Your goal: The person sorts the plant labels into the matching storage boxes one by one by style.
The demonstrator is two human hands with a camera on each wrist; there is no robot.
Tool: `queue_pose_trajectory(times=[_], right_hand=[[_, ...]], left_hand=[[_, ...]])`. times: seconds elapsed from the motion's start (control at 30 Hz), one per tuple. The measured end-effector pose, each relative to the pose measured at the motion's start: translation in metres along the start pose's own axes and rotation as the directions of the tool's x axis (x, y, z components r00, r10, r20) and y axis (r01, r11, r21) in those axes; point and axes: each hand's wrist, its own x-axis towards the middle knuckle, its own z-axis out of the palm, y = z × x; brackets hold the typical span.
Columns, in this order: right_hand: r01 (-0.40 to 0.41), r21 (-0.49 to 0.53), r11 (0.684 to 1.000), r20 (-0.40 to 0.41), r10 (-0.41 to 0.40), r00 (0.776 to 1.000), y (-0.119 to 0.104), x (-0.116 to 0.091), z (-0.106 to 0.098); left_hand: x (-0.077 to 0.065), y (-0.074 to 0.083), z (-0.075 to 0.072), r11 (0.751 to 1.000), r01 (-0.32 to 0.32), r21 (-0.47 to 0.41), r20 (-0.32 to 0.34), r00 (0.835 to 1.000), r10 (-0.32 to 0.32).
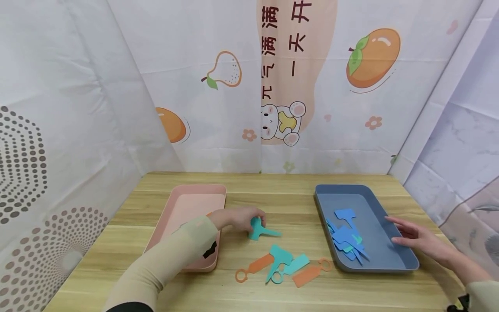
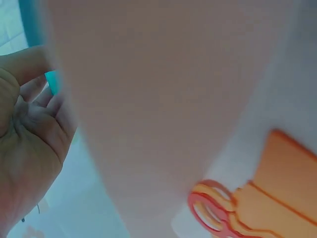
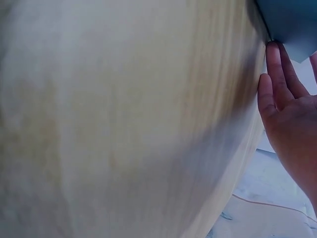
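My left hand (image 1: 242,218) pinches a teal T-shaped plant label (image 1: 255,229) just right of the pink tray (image 1: 223,197). In the left wrist view, the fingers grip a teal edge partly out of sight. Orange ring-ended tags (image 2: 285,183) lie in the pink tray, mostly behind my forearm in the head view. At the right rim of the blue-grey tray (image 1: 374,208), my right hand (image 1: 419,242) rests with loosely extended fingers and holds nothing. Several blue and teal T-shaped labels (image 1: 345,236) are piled in that tray's left half.
Between the trays, near the front, lie an orange ring tag (image 1: 260,263), another teal T-shaped label (image 1: 281,255), a teal ring tag (image 1: 297,263) and a second orange ring tag (image 1: 306,276). A printed curtain (image 1: 234,156) hangs behind the wooden table (image 1: 273,186).
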Motion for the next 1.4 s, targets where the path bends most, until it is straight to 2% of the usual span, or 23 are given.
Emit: queue_pose_trajectory(times=[0.2, 0.37, 0.5, 0.77, 0.87, 1.0, 1.2, 1.3, 1.4], right_hand=[[0.025, -0.006, 1.000, -0.012, -0.025, 1.000, 0.001, 0.001, 0.003], [0.041, 0.016, 0.999, -0.024, -0.041, 0.999, 0.003, 0.003, 0.006], [0.063, 0.025, 0.998, -0.037, -0.062, 0.997, 0.006, 0.004, 0.007], [0.054, 0.037, 0.998, -0.043, -0.052, 0.998, 0.008, 0.003, 0.006], [0.058, 0.033, 0.998, -0.049, -0.057, 0.997, 0.007, 0.001, 0.005], [0.074, 0.042, 0.996, -0.055, -0.071, 0.996, 0.007, 0.001, 0.006], [0.099, 0.085, 0.991, -0.049, -0.095, 0.994, 0.007, 0.001, 0.008], [0.121, 0.094, 0.988, -0.054, -0.117, 0.992, 0.007, 0.002, 0.007], [0.143, 0.099, 0.985, -0.058, -0.138, 0.989, 0.007, 0.004, 0.007]], left_hand=[[0.008, 0.005, -0.009, 0.987, 0.007, -0.158, -0.029, 1.000, -0.011], [0.022, 0.021, -0.018, 0.965, -0.057, -0.256, -0.091, 0.995, 0.035], [0.037, 0.039, -0.026, 0.959, -0.096, -0.267, -0.126, 0.990, 0.065], [0.076, 0.079, -0.038, 0.958, -0.137, -0.252, -0.184, 0.979, 0.092], [0.093, 0.095, -0.032, 0.958, -0.170, -0.230, -0.220, 0.968, 0.119], [0.115, 0.113, -0.015, 0.959, -0.225, -0.175, -0.256, 0.950, 0.176], [0.140, 0.133, 0.014, 0.950, -0.247, -0.192, -0.308, 0.934, 0.181], [0.150, 0.138, 0.023, 0.951, -0.244, -0.187, -0.323, 0.930, 0.175], [0.157, 0.140, 0.028, 0.960, -0.245, -0.133, -0.297, 0.934, 0.197]])
